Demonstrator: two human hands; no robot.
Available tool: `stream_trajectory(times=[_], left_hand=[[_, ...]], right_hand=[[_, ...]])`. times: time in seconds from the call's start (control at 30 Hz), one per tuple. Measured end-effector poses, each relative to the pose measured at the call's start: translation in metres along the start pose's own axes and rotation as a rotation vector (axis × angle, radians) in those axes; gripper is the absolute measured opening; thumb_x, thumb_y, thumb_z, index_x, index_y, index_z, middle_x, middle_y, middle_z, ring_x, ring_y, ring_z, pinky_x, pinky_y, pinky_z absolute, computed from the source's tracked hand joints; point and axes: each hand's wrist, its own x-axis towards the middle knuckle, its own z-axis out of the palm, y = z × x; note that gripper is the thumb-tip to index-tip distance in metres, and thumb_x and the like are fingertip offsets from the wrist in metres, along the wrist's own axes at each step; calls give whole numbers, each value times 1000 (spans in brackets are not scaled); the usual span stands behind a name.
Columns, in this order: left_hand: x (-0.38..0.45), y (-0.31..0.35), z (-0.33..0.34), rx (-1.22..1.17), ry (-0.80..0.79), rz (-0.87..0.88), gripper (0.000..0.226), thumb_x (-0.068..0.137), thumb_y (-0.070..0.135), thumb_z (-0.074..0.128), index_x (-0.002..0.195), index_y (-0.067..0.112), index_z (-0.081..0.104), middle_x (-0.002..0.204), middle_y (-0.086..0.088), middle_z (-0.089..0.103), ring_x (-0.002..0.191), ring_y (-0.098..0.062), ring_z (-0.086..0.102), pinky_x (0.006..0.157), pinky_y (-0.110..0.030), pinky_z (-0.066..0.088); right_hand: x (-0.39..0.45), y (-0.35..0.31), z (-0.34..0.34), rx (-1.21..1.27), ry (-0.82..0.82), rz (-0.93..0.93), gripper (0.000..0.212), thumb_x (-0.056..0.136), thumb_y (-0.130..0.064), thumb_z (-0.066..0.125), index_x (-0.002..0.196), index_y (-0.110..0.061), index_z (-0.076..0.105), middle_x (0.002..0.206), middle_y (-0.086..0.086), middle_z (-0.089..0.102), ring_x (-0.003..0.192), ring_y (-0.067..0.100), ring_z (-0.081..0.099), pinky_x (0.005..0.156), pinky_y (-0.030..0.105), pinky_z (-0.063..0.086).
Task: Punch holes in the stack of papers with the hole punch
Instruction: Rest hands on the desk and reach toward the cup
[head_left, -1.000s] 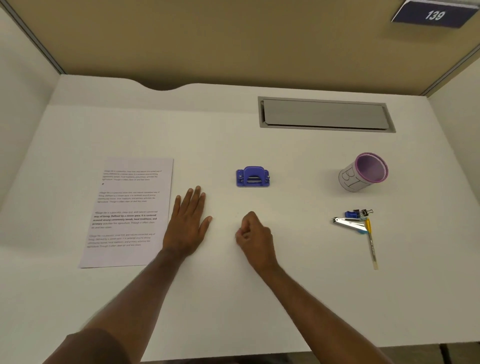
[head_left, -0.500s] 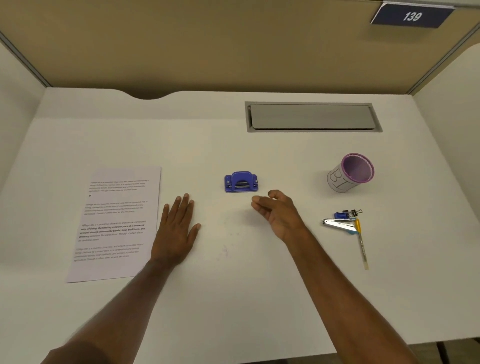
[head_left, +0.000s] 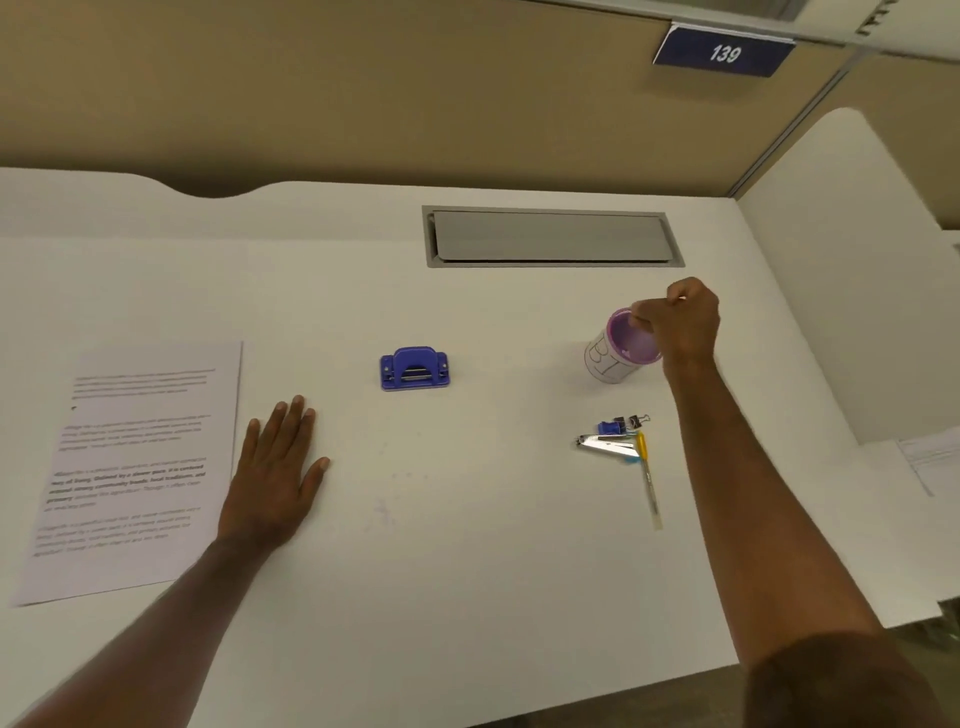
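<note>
Well apart: hole punch, right hand.

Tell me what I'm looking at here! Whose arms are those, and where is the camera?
The camera sits on a person's head and looks down, so you see their own two arms. No machine here, just bare hands.

They lean over a white desk. The left hand lies flat on the desk, fingers straight, beside a stack of white printed papers, and holds nothing. The right hand is up at the rim of a white paper cup with a purple inside, fingers curled. Whether it has a grip on the cup, I cannot tell.

In the middle stands a small blue plastic hole punch; nobody touches it. Nearer you, on the right, lie a silver metal nail clipper, small binder clips and a thin yellow-capped pen.

The job, punching holes in the papers, has not started.
</note>
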Motion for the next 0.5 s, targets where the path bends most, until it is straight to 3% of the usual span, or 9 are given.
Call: stream_trajectory(times=[0.13,0.3,0.5], left_hand=[[0,-1,0,8,-5,3,70,101,47,25,159,8,16,169,-6,10,157,-24,7,127,-49,9],[0,-1,0,6,7,7,69,101,45,27,158,7,20,169,-8,13,156,-26,11,126,-52,12],[0,0,-2,0,-6,2,69,101,46,26,159,7,18,169,-7,11,157,-25,9,126,-52,12]], right_hand=[[19,16,3,-251,32,-74,28,65,1,74,79,-13,54,82,6,59,74,22,57,66,30,49],[27,26,10,-337,37,-115,19,75,-9,81,87,-6,66,93,11,71,83,25,64,71,30,50],[31,25,11,-395,-8,-123,15,75,-3,76,88,-4,68,94,14,72,90,31,67,72,32,50]])
